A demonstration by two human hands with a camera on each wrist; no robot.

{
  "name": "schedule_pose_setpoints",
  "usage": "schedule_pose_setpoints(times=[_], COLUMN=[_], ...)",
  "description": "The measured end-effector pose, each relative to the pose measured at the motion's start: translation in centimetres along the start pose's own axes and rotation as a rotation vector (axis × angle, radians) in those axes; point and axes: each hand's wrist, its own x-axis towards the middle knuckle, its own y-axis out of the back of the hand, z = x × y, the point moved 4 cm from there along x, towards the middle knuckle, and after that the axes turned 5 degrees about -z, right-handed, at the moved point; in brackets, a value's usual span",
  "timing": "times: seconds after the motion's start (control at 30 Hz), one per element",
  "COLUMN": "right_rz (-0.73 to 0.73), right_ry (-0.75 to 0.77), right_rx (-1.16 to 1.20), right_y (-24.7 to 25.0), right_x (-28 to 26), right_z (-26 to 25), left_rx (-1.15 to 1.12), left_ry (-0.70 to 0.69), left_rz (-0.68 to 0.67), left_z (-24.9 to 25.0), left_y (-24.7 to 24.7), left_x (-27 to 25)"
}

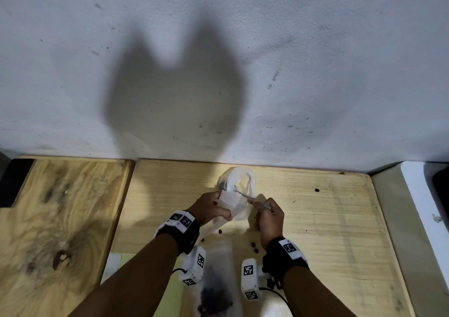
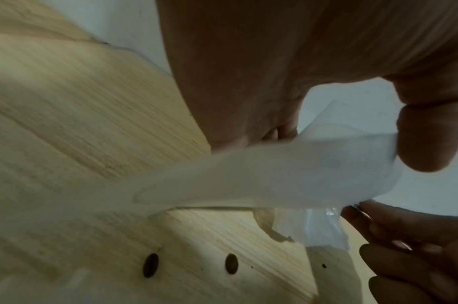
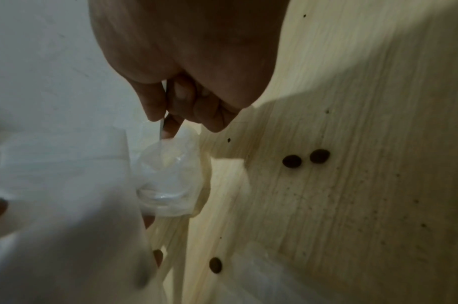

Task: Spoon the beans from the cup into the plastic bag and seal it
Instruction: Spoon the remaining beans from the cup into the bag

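My left hand (image 1: 222, 203) pinches the mouth of the translucent plastic bag (image 1: 228, 201) and holds it up off the table. The bag's lower part, holding dark beans (image 1: 213, 295), lies toward me between my wrists. Right behind the bag's mouth stands a clear plastic cup (image 1: 240, 179). My right hand (image 1: 261, 207) grips the handle of a metal spoon (image 1: 245, 195), whose bowl reaches into the cup. In the right wrist view the spoon handle (image 3: 162, 123) runs down into the cup (image 3: 168, 181), beside the blurred bag (image 3: 67, 185). The bag (image 2: 248, 174) stretches up to my thumb (image 2: 427, 139).
Loose beans (image 1: 254, 244) lie on the wooden table (image 1: 315, 231) near my wrists, with one more (image 1: 316, 190) farther right. A second wooden board (image 1: 60, 219) adjoins on the left. The white wall (image 1: 218, 73) stands just behind the cup. A white ledge (image 1: 418, 195) borders the right side.
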Motion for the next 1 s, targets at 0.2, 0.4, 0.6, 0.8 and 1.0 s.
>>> schedule_pose_setpoints(times=[0.2, 0.4, 0.6, 0.8, 1.0], right_rz=[0.028, 0.08, 0.105, 0.106, -0.036], right_ry=[-0.177, -0.159, -0.097, -0.003, 0.142], right_rx=[0.136, 0.127, 0.048, 0.016, 0.033], right_y=[1.2, 2.7, 4.0, 5.2, 5.0], right_x=[0.5, 1.1, 0.9, 0.3, -0.9], right_z=[0.1, -0.7, -1.7, -3.5, -7.0], left_rx=[0.025, -0.023, -0.111, -0.134, -0.1], left_ry=[-0.003, -0.026, -0.039, -0.041, -0.036], left_rz=[-0.035, -0.013, 0.011, 0.04, 0.062], left_z=[0.3, 0.4, 0.7, 0.5, 0.7], left_y=[-0.1, 0.4, 0.8, 0.8, 0.5], left_x=[-0.3, -0.6, -1.2, -1.0, -1.1])
